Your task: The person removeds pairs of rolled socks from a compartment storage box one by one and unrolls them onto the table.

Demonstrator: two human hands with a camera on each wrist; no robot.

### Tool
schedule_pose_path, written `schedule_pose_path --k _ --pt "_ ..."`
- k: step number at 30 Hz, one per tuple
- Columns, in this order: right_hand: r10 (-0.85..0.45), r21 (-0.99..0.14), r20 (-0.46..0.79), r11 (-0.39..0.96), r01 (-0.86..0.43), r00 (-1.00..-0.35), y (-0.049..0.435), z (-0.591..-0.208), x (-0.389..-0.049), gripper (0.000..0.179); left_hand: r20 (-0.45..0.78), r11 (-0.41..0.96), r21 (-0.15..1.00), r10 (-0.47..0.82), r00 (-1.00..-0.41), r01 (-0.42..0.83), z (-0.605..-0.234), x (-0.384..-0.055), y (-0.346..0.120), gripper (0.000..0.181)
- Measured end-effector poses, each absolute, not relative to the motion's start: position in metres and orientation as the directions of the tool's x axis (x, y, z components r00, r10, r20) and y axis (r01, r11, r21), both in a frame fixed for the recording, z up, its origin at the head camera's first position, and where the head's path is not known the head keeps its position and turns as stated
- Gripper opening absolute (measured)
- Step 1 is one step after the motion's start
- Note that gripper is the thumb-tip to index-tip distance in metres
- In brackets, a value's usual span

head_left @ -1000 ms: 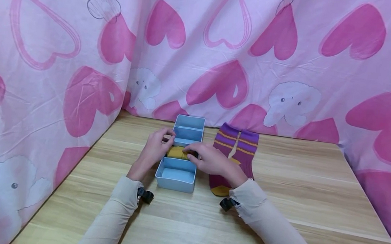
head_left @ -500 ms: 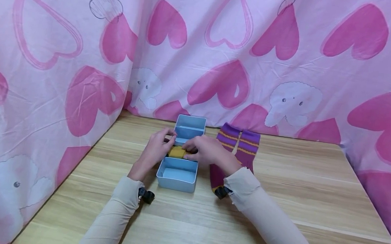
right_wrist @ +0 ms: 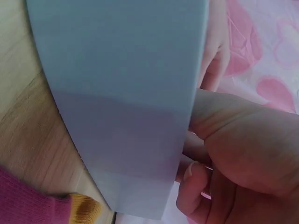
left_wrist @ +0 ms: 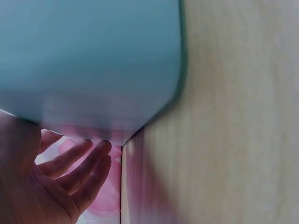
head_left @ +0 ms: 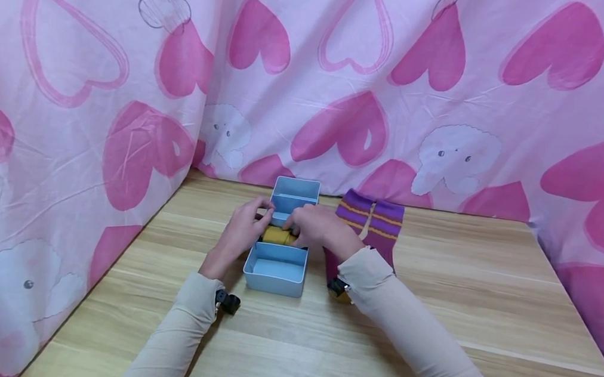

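The yellow cloth [head_left: 276,235] is held inside the blue box [head_left: 274,283], in the compartment just behind the front one. Its right end is pinched by the right hand [head_left: 322,226], with the fingers curled. The box's left side is flanked by the left hand [head_left: 241,228], whose fingers are seen in its wrist view to be spread and loosely bent by the wall; whether the rim is gripped cannot be told. To the right of the box, the purple socks [head_left: 384,237], banded in yellow, are laid flat and partly covered by the right arm. All is borne by a pale wood-grained table [head_left: 288,343]. Its back and left sides are enclosed by a pink curtain [head_left: 267,95], printed with hearts [head_left: 260,35] and fluffy white animals [head_left: 459,142].
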State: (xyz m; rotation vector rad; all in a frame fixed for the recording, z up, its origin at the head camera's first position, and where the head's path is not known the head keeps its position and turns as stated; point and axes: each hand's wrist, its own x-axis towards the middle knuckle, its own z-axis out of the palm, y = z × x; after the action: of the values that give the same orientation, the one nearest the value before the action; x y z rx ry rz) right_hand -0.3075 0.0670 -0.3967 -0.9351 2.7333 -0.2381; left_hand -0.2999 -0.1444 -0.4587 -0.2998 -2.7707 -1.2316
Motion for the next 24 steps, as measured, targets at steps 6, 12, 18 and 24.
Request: schedule_pose_path --k 6,12,18,24 --pt "-0.624 -0.173 -0.151 0.781 -0.600 -0.767 0.0634 -0.3985 -0.3078 0.042 0.154 0.664 0.719 0.133 -0.979 0.203 -0.4598 -0.3014 -0.1452 0.020" --pt "-0.653 -0.168 -0.144 0.757 -0.632 -0.744 0.0649 -0.4016 -0.3118 0.041 0.147 0.668 0.718 0.134 -0.980 0.199 -0.4599 -0.3019 -0.1442 0.021" --pt "-0.678 -0.178 -0.135 0.734 -0.655 -0.723 0.0686 -0.4020 -0.3135 0.037 0.140 0.666 0.721 0.129 -0.982 0.190 -0.4591 -0.3015 -0.1437 0.021" --pt "-0.682 -0.200 -0.127 0.729 -0.655 -0.720 0.0712 -0.3972 -0.3115 0.032 0.119 0.637 0.753 0.117 -0.986 0.167 -0.4560 -0.3003 -0.1443 0.023"
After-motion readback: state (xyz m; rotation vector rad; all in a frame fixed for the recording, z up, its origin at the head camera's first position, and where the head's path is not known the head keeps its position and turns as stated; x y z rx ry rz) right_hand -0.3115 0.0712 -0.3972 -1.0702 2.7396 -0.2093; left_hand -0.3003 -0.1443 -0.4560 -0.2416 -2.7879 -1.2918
